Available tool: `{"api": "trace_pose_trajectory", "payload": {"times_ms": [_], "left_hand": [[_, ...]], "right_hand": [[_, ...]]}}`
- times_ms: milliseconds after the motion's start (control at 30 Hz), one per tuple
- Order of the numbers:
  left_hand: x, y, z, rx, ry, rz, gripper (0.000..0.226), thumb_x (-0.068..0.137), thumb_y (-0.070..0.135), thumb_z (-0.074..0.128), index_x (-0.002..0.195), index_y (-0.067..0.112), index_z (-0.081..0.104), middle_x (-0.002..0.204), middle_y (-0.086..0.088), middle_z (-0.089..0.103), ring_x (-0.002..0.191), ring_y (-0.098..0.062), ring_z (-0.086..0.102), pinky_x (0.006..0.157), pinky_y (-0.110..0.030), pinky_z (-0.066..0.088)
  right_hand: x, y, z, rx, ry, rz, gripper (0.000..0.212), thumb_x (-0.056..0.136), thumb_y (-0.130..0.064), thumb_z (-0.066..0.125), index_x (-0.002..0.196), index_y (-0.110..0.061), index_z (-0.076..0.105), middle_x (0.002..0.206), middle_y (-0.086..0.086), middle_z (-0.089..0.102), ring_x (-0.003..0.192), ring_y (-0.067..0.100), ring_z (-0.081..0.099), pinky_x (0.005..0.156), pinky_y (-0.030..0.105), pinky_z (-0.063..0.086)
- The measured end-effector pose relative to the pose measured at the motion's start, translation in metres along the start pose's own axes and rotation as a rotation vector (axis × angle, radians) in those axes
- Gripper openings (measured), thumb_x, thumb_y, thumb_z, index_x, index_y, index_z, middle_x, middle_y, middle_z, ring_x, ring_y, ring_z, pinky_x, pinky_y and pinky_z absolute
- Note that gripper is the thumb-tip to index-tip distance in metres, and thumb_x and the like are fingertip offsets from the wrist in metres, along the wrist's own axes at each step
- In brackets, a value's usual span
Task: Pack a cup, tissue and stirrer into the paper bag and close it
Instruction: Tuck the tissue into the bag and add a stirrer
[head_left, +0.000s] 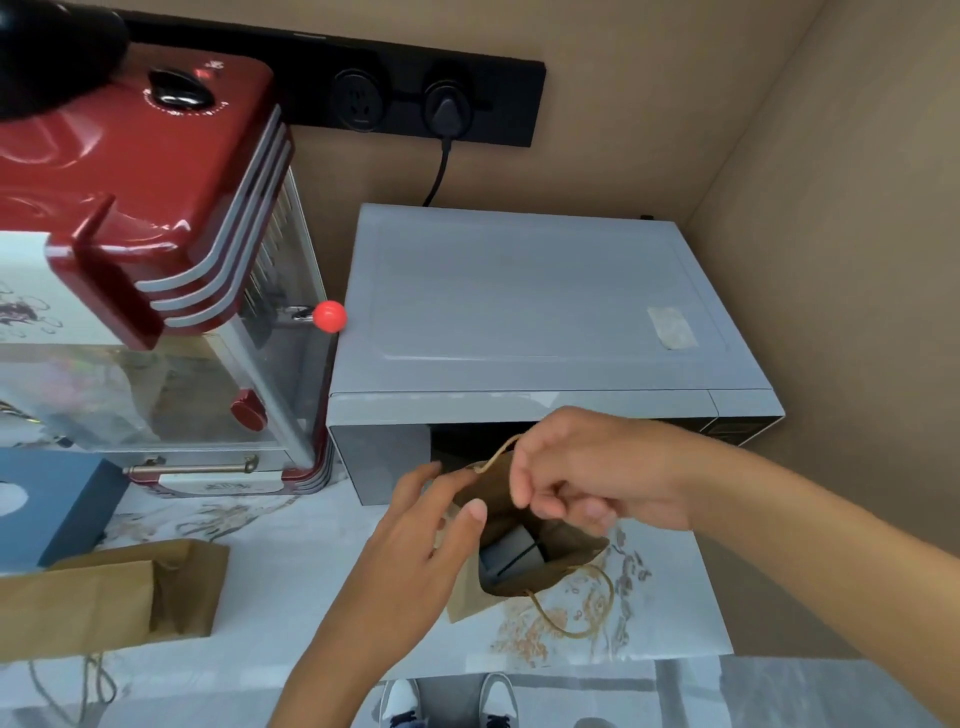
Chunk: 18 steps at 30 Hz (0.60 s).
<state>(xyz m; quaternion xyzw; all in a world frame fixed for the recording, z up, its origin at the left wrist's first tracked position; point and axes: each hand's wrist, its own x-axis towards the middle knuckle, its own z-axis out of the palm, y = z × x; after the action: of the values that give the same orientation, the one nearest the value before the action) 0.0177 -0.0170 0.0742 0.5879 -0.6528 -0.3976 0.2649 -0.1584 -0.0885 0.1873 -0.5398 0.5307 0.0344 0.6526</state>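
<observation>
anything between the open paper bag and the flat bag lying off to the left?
Only the left hand, at the open paper bag; beyond it bare patterned tabletop up to the flat bag, head view.

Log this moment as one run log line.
stage: bag open, being handled | left hand: on bag rim | right hand: pinching handle | inside: grey item, unclear

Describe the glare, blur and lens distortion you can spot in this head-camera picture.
Head view: glare streaks the red machine's glossy top; wide-angle bending curves the microwave edges and walls; the left hand looks slightly soft; the bag's inside is shadowed.
</observation>
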Motion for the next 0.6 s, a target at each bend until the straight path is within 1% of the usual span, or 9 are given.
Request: {"api": "trace_pose_trajectory", "payload": {"times_ms": [100, 200, 300, 367, 433, 500, 533, 567, 600], "left_hand": [[-0.009, 0.014, -0.013, 0.044, 0.167, 0.136, 0.031, 0.09, 0.056, 0.037, 0.117, 0.051, 0.052, 0.128, 0.029, 0.035, 0.102, -0.002, 0.054, 0.078, -0.013, 0.046], [-0.014, 0.042, -0.024, 0.003, 0.15, 0.336, 0.028, 0.089, 0.04, 0.055, 0.113, 0.053, 0.054, 0.112, 0.028, 0.049, 0.075, -0.003, 0.057, 0.065, -0.004, 0.041], [-0.011, 0.067, -0.023, 0.027, 0.184, 0.492, 0.02, 0.086, 0.028, 0.057, 0.095, 0.046, 0.056, 0.087, 0.038, 0.052, 0.069, 0.015, 0.051, 0.061, 0.0, 0.037], [-0.009, 0.068, -0.026, -0.002, 0.231, 0.475, 0.008, 0.092, 0.033, 0.052, 0.089, 0.039, 0.057, 0.084, 0.032, 0.057, 0.071, 0.02, 0.053, 0.059, -0.005, 0.042], [-0.011, 0.061, -0.035, 0.007, 0.28, 0.419, 0.021, 0.093, 0.048, 0.046, 0.087, 0.038, 0.063, 0.081, 0.03, 0.064, 0.067, 0.011, 0.059, 0.057, -0.007, 0.045], [-0.016, 0.05, -0.046, -0.006, 0.273, 0.321, 0.021, 0.089, 0.05, 0.048, 0.089, 0.039, 0.066, 0.076, 0.022, 0.069, 0.059, 0.001, 0.061, 0.053, -0.005, 0.044], [-0.017, 0.043, -0.048, -0.018, 0.24, 0.27, 0.02, 0.089, 0.05, 0.048, 0.091, 0.042, 0.066, 0.072, 0.018, 0.07, 0.056, -0.002, 0.06, 0.051, -0.005, 0.044], [-0.017, 0.037, -0.048, -0.033, 0.189, 0.216, 0.018, 0.091, 0.051, 0.05, 0.091, 0.045, 0.066, 0.069, 0.015, 0.07, 0.054, -0.005, 0.06, 0.049, -0.007, 0.044], [-0.016, 0.031, -0.044, -0.043, 0.117, 0.164, 0.017, 0.089, 0.051, 0.05, 0.092, 0.048, 0.067, 0.066, 0.012, 0.07, 0.053, -0.008, 0.059, 0.047, -0.011, 0.045]], "right_hand": [[-0.034, -0.009, -0.008, 0.074, -0.031, -0.131, 0.027, 0.085, 0.002, 0.041, 0.074, -0.01, 0.062, 0.053, 0.003, 0.048, 0.036, 0.009, 0.029, 0.044, 0.026, 0.02], [-0.053, -0.028, -0.003, 0.077, -0.09, -0.299, 0.027, 0.085, 0.002, 0.04, 0.074, -0.008, 0.062, 0.053, 0.004, 0.047, 0.038, 0.011, 0.029, 0.043, 0.026, 0.021], [-0.063, -0.047, 0.006, 0.074, -0.13, -0.449, 0.025, 0.088, 0.003, 0.041, 0.082, -0.004, 0.064, 0.06, 0.011, 0.054, 0.041, 0.016, 0.044, 0.042, 0.024, 0.033], [-0.072, -0.055, 0.005, 0.132, -0.148, -0.543, 0.023, 0.096, -0.007, 0.043, 0.095, 0.003, 0.063, 0.081, 0.02, 0.066, 0.062, 0.029, 0.067, 0.047, 0.028, 0.05], [-0.082, -0.054, -0.007, 0.187, 0.006, -0.649, 0.027, 0.097, -0.016, 0.043, 0.103, 0.001, 0.064, 0.1, 0.018, 0.071, 0.088, 0.03, 0.073, 0.06, 0.035, 0.059], [-0.083, -0.042, -0.02, -0.025, 0.29, -0.692, 0.027, 0.093, -0.015, 0.044, 0.096, -0.005, 0.069, 0.092, 0.011, 0.076, 0.084, 0.024, 0.075, 0.067, 0.036, 0.061], [-0.078, -0.034, -0.021, -0.293, 0.378, -0.641, 0.025, 0.089, -0.013, 0.046, 0.09, -0.008, 0.071, 0.084, 0.009, 0.076, 0.078, 0.022, 0.075, 0.067, 0.034, 0.061], [-0.068, -0.026, -0.017, -0.58, 0.347, -0.539, 0.023, 0.087, -0.01, 0.048, 0.082, -0.011, 0.07, 0.076, 0.007, 0.074, 0.069, 0.02, 0.072, 0.063, 0.033, 0.059], [-0.054, -0.017, -0.01, -0.788, 0.227, -0.398, 0.023, 0.086, -0.006, 0.049, 0.071, -0.014, 0.066, 0.065, 0.003, 0.067, 0.058, 0.018, 0.065, 0.054, 0.03, 0.053]]}}
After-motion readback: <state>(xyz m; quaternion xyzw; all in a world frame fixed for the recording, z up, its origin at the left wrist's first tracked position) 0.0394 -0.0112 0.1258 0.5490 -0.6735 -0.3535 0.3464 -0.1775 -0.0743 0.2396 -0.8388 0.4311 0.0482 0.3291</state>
